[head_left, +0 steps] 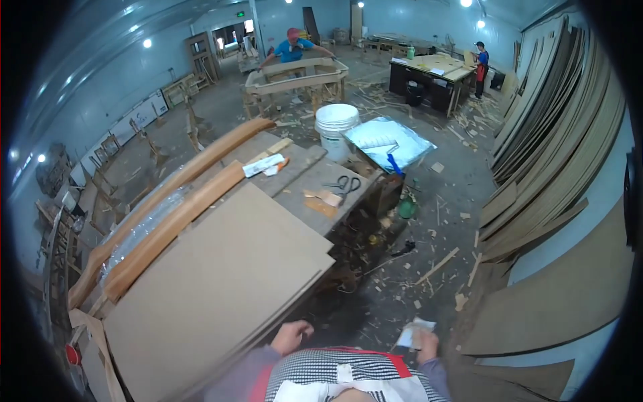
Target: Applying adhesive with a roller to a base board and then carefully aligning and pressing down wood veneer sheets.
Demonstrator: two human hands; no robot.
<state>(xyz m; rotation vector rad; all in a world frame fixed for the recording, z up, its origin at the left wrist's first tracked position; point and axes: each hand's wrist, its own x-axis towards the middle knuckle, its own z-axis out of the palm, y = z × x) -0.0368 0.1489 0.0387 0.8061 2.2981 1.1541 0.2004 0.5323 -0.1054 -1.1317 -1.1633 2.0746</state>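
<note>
My left hand (293,336) hangs just off the edge of a large brown board (228,268), its fingers curled in with nothing visible in them. My right hand (426,343) is closed on a crumpled white piece (406,336), which could be paper or cloth. The board lies flat on the workbench, over at least one more sheet whose edge shows beneath it. Beyond it, two long shaped wooden pieces (181,224) run along the bench with clear plastic film (144,231) between them. Scissors (343,185) rest near the bench's far right corner beside wood offcuts (321,201).
A white bucket (336,127) stands past the bench beside a foil-covered surface (388,141). Wood scraps and a green bottle (406,208) litter the floor. Tall sheets (569,114) lean along the right wall. One person (293,50) works at a wooden frame; another (481,67) stands farther right.
</note>
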